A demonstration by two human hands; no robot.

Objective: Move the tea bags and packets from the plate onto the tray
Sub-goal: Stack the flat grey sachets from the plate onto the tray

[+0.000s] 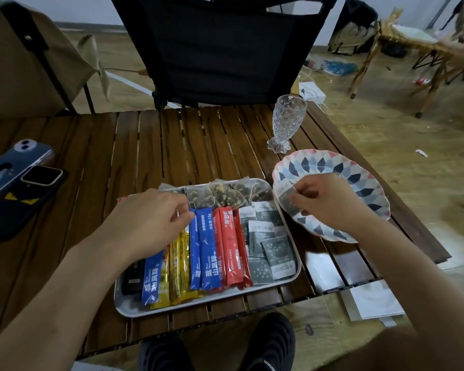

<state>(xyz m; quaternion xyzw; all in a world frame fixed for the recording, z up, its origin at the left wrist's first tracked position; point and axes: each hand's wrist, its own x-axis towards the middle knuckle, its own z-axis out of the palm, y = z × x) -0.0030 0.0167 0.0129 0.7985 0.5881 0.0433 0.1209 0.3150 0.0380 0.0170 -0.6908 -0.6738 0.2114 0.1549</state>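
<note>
- My right hand (322, 202) pinches a grey packet (285, 199) between thumb and curled fingers, over the left edge of the plate (359, 183), just beside the tray (252, 293).
- My left hand (150, 220) lies over the tray's left part, fingers bent down to the far end of a blue stick (194, 253); I cannot tell whether it grips it.
- On the tray, red sticks (229, 247) lie mid-row, tea bags (225, 195) along the far edge and flat packets (276, 257) at the right.
- On the table (145, 145), a glass (288, 121) stands beyond the plate and two phones (14, 167) lie at the left.

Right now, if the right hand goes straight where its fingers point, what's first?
Pointing left, the right hand, pinching a grey packet, likely meets the tray rim first; height unclear.
</note>
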